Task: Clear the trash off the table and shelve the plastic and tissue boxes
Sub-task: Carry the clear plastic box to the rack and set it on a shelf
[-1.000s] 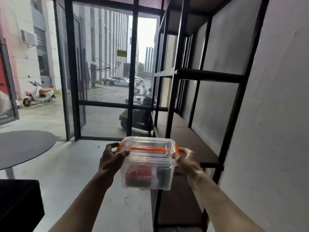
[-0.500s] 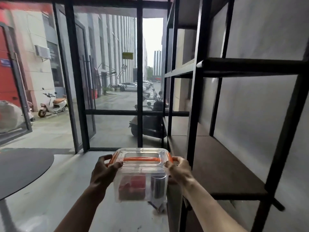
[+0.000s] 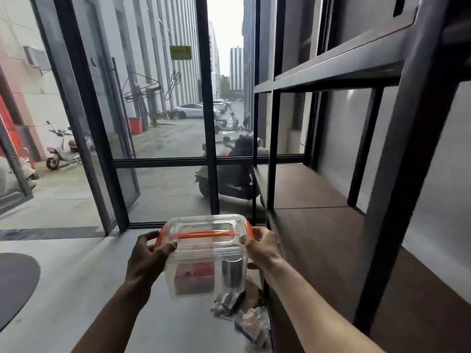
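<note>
While both hands grip it, clear plastic box, orange handle, perhaps red contents.

The storage box is clear, glossy plastic with an opaque orange plastic handle and clips. The shelving frame looks like matt black painted metal, its boards a smooth, dull brown wood laminate. The floor is smooth grey concrete with a faint sheen. Crinkled shiny wrappers lie on it. The window panes are glossy glass.
</note>
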`<state>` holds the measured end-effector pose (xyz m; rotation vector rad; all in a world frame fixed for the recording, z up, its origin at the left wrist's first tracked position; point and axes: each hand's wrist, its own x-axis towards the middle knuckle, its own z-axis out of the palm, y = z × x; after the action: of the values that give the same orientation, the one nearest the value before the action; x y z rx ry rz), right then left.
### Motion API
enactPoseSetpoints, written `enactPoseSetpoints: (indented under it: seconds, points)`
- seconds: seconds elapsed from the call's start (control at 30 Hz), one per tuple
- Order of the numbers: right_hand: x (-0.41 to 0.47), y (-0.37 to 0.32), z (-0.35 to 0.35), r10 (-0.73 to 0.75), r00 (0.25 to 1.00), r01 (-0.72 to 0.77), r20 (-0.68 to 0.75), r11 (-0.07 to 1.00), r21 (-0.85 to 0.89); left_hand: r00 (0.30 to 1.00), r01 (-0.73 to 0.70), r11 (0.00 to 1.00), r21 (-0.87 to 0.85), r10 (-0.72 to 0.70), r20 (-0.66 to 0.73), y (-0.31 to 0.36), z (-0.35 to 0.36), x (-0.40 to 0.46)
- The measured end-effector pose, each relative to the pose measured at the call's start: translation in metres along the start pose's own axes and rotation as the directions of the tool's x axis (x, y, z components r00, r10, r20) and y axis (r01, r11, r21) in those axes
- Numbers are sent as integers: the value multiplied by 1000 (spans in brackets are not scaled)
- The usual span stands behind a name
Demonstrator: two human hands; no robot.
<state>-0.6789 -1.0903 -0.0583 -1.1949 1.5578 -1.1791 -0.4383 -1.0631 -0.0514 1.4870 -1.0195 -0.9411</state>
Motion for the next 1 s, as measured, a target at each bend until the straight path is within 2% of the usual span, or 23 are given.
enactPoseSetpoints:
  seconds: [0.13, 0.4, 0.5, 0.67, 0.77, 0.87, 1.0]
  points:
    - [71, -1, 24, 20, 998, -22, -60, 999, -36, 997, -9, 1000, 4, 9, 72, -12, 21, 97]
    - [204, -24, 55, 75, 962, -60, -262, 996, 65, 955, -70, 997, 11, 64, 288, 7, 83, 280]
    - [242, -28, 51, 74, 928, -60, -366, 997, 48, 916, -97, 995, 19, 81, 393, 16, 121, 338]
    - [279, -14, 20, 204, 877, -133, -434, 973, 188, 813, -139, 990, 23, 101, 573, 14, 207, 395]
    - [302, 7, -9, 240, 827, -168, -509, 968, 184, 759, -159, 987, 21, 109, 642, 11, 266, 414]
    - [327, 32, -42, 255, 743, -185, -618, 967, 177, 703, -185, 982, 34, 108, 703, 5, 325, 428]
    - [353, 60, -81, 333, 653, -244, -680, 943, 228, 648, -221, 969, 108, 64, 759, 3, 393, 436]
